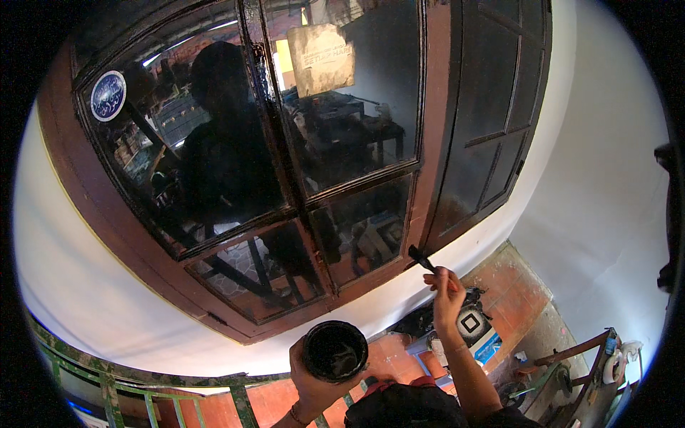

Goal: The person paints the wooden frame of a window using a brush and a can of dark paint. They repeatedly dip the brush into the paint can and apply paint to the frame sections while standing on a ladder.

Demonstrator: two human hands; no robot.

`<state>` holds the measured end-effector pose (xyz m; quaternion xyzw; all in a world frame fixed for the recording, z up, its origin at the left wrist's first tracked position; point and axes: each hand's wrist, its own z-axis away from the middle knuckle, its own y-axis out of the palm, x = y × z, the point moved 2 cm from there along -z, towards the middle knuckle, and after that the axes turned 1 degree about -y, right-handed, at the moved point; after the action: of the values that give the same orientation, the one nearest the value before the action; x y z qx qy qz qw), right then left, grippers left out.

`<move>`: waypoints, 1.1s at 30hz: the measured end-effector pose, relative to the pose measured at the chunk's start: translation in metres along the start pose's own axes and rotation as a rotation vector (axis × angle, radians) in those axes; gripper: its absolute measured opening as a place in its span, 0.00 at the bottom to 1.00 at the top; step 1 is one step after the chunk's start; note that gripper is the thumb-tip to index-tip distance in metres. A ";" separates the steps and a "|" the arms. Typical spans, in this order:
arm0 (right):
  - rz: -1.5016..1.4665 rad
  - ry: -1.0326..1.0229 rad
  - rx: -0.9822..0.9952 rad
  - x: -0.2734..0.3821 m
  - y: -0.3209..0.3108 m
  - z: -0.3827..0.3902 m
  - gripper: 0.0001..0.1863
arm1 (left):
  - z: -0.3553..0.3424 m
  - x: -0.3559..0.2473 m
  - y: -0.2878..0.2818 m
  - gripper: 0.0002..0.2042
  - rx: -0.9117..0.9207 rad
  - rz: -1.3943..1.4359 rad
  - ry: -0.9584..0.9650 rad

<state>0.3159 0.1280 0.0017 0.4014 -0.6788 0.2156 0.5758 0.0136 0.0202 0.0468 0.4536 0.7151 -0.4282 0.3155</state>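
Observation:
My left hand (312, 389) is closed around a round can of dark paint (336, 352), held below the window with its open top facing up. In my right hand (448, 296) is a paintbrush (425, 261) with dark bristles and a reddish handle. Its bristle tip is at the lower right corner of the brown wooden window frame (365, 282); I cannot tell whether it touches the wood. Dark, shiny bars (300, 202) divide the window's glass panes, which reflect a person and the room.
An open dark shutter (492, 93) stands at the window's right. A round sticker (108, 96) and a stained paper (322, 60) are on the glass. Below are a green metal railing (107, 389), tiled floor (515, 285), a box (485, 346) and wooden clutter (571, 353) at lower right.

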 end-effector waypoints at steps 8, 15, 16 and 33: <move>0.404 -0.206 -0.014 -0.081 0.024 -0.015 0.16 | -0.002 -0.005 -0.004 0.55 -0.001 0.008 0.039; 0.571 -0.230 0.021 -0.103 0.033 -0.022 0.16 | 0.001 0.004 -0.009 0.55 0.033 -0.031 0.026; 0.553 -0.231 0.024 -0.105 0.034 -0.023 0.16 | 0.002 0.006 -0.009 0.55 0.032 -0.016 0.025; 0.529 -0.453 -0.065 -0.092 0.046 -0.032 0.15 | 0.005 0.007 -0.010 0.55 0.081 0.004 0.048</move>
<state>0.3002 0.2065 -0.0704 0.2305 -0.8764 0.2413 0.3473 0.0022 0.0156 0.0423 0.4777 0.7037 -0.4449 0.2805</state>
